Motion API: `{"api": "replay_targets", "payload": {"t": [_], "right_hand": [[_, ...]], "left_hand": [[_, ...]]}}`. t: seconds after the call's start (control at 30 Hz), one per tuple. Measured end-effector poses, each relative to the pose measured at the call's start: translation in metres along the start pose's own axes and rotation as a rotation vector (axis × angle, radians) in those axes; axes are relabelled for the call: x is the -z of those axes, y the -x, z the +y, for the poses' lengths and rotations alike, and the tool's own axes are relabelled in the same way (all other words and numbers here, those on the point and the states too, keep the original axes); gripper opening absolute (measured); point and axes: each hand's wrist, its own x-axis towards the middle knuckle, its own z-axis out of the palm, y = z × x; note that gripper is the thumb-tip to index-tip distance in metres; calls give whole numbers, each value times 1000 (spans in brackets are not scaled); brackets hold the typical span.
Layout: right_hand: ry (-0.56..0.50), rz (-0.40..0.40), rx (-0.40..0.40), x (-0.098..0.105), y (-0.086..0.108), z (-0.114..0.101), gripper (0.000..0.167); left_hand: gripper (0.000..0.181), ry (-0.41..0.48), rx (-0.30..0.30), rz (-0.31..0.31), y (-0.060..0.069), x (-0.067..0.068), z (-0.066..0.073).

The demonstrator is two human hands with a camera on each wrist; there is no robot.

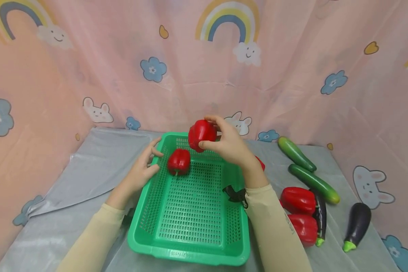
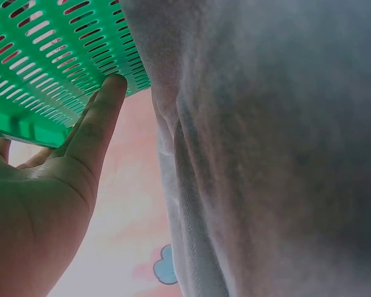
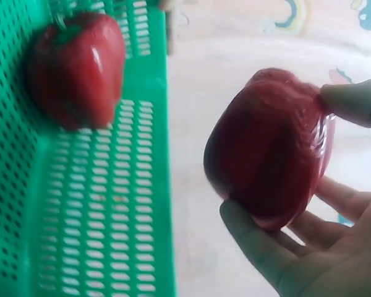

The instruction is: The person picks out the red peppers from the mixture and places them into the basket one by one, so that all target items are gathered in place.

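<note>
- the right hand has its thumb and fingers curved round a red bell pepper, opened only as far as the pepper's width and pressing its sides.
- that held pepper is up in the air by the far rim of the green basket.
- the left hand is at the basket's left side, fingers spread and slightly bent, gripping nothing; in the left wrist view one fingertip lies against the slotted wall.
- a second red pepper sits inside the basket, in the far left corner, its stem toward the near side in the head view.
- raised characters run along the basket's near rim, seemingly digits with an "x" among them; they are too small to read surely.
- small grey lettering is printed on the right sleeve, too fine to make out.
- a black fitting shows at the right wrist.
- to the right, on the grey-covered table, lie two more red peppers, a slim dark eggplant beside them, a plumper eggplant apart, and two green cucumbers.
- the pink curtain behind carries rainbows, rabbits and blue flowers.
</note>
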Motion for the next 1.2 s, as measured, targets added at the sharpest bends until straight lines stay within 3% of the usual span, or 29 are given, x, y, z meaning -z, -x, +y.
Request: {"api": "replay_targets", "payload": {"t": [0.47,0.7,1.0,1.2], "right_hand": [[54,-127,-12,-15,-3,26,75],[91,-181,-37,-18,-1,28,76],[194,-209,-81,-21,3,36,78],[208,-210,-98,-22,5,41,77]], "left_hand": [[25,-5,-2,-9,0,0,2],[26,1,-4,0,0,0,2],[24,-7,2,-3,1,0,0],[26,-13,3,-3,0,0,0]]}}
